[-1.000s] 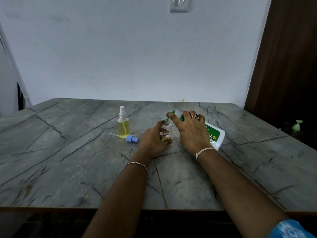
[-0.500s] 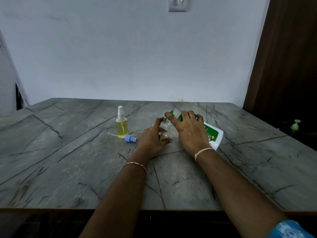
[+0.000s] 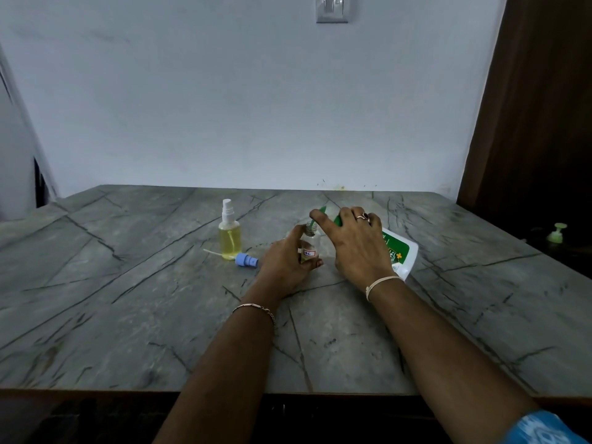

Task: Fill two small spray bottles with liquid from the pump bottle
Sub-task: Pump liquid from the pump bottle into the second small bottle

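My left hand (image 3: 288,262) grips a small clear bottle (image 3: 310,245) with a red-edged label, standing upright and uncapped on the grey marbled table (image 3: 128,315). My right hand (image 3: 355,248) lies over the green pump head of the white pump bottle (image 3: 400,254), which is tilted down towards the small bottle; the green nozzle tip (image 3: 322,209) shows just above its open neck. A second small spray bottle (image 3: 229,233), full of yellow liquid and topped with a white sprayer, stands to the left. A loose blue sprayer cap (image 3: 246,260) with its white tube lies beside it.
A white wall with a switch plate (image 3: 332,8) rises behind the table. A dark wooden door (image 3: 538,123) is at the right, with a small green pump dispenser (image 3: 556,233) low beside it. The table's front edge (image 3: 96,390) runs close to me.
The hands and both bottles stay in nearly the same place. The liquid level in the small held bottle is hard to compare across the frames.
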Demonstrator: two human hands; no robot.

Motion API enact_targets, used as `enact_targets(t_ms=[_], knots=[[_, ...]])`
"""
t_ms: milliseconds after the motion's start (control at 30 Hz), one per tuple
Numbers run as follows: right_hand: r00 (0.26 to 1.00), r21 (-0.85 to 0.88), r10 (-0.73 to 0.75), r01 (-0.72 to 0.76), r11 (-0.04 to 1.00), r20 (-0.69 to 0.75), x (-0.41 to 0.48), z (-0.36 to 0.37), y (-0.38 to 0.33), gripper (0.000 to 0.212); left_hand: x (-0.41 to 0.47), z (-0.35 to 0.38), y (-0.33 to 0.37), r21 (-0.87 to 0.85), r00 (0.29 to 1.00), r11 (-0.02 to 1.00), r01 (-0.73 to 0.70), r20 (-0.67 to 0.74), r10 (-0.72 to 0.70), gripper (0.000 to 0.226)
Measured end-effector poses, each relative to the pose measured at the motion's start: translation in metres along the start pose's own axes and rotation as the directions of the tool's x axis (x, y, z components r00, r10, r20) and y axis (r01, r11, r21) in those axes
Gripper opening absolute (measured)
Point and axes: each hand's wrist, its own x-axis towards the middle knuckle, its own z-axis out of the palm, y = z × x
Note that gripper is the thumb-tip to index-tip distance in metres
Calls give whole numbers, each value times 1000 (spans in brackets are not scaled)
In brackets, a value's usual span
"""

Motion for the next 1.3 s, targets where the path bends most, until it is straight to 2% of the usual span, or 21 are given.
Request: enact_targets(t_ms=[200,433,633,1100,1300], knots=[[1000,4,15,-15,1000,7,1,1,1,80,-1,0,0,22,1000,1000,-4,0,4,65],[999,71,31,-32,997,12,5,-2,-4,72,0,0,0,24,1000,1000,-4,-1,4,67],[1000,26,5,-5,1000,-3,-1,1,1,80,0,0,-1,21,1000,1000,-13,-7,13,67],[1000,24,19,-19,1000,-17,2,1,-2,74,-2,1,-1,25,1000,1000,-18,-14,19,64],[1000,-10,8,-8,1000,-8,0,2,1,80,-1,0,1,52,1000,999,-10,-15,11,78]])
